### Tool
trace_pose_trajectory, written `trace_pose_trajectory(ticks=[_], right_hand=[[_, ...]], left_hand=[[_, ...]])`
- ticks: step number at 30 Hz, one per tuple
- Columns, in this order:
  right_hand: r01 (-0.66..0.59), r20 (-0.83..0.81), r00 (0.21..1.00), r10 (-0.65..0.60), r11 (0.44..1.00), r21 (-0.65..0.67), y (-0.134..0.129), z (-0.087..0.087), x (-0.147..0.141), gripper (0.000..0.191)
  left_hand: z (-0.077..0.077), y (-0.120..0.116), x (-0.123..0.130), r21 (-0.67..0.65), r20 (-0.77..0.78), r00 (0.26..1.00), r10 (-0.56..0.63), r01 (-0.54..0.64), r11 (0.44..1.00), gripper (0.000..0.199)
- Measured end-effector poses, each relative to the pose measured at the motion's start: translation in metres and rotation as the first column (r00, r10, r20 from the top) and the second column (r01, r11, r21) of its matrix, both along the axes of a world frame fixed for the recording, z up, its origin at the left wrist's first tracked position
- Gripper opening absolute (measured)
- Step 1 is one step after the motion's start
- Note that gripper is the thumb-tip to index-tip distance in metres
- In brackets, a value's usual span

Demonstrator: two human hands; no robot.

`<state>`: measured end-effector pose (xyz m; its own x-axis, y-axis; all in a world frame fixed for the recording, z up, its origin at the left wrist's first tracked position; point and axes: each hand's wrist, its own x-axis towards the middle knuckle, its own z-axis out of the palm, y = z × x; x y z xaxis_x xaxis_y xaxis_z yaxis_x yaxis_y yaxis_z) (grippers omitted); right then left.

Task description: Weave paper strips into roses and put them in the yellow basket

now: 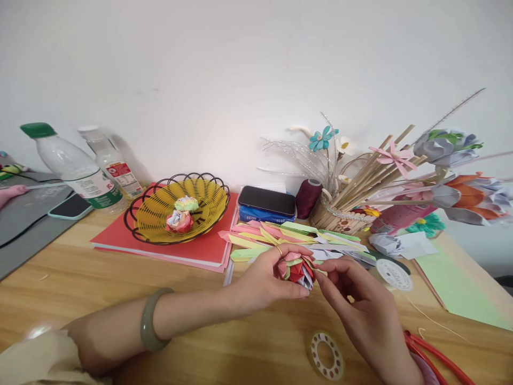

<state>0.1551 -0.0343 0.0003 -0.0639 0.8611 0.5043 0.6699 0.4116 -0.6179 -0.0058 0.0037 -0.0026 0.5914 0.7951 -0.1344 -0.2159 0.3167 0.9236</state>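
A folded paper flower [296, 269] in red, pink, green and white is cupped in my left hand [266, 278], thumb below and fingers around its top. My right hand [356, 299] pinches a small paper tip at the flower's right side between thumb and forefinger. Behind both hands lies a pile of folded paper strips [260, 240] in pink, yellow, green and white. Two more paper flowers [179, 220] sit in a yellow woven basket [212, 200] to the left.
Red paper sheets [108, 235] lie under the basket. Bottles [80, 171] stand at the left. A phone [266, 200], thread spool [308, 198] and flower arrangement [332, 214] are behind. Nearer are a tape roll [326, 355], ribbon spool [394, 274] and red-handled tool [436, 355].
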Motion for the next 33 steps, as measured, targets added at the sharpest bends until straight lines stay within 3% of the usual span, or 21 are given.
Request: trace_pose_trajectory(ticks=[6,15,20,24,33], right_hand=[[-0.032,0.225,0.974,-0.031,0.962,0.27,-0.002,-0.0019,0.0006,0.01],[-0.098,0.34,0.94,-0.024,0.936,0.338,-0.0033,-0.002,0.0016,0.018],[-0.078,0.375,0.924,-0.079,0.919,0.386,-0.0023,-0.0035,0.0017,0.018],[-0.071,0.369,0.926,-0.081,0.922,0.381,-0.0018,-0.0061,0.0024,0.017],[-0.083,0.183,0.982,0.046,0.976,0.2,-0.0023,0.0017,-0.0005,0.014]], left_hand=[[-0.001,-0.0011,0.0001,0.056,-0.016,1.0,0.013,-0.013,0.998,0.053],[-0.0002,-0.0036,-0.0002,0.078,-0.023,1.0,0.003,-0.002,0.997,0.053],[-0.0009,-0.0051,0.0012,0.083,0.026,1.0,-0.009,0.007,0.997,0.05],[-0.0014,-0.0066,0.0022,0.065,0.034,0.999,-0.013,0.011,0.998,0.049],[0.0066,-0.0075,0.0013,0.017,0.086,0.996,0.021,-0.022,1.0,0.047]])
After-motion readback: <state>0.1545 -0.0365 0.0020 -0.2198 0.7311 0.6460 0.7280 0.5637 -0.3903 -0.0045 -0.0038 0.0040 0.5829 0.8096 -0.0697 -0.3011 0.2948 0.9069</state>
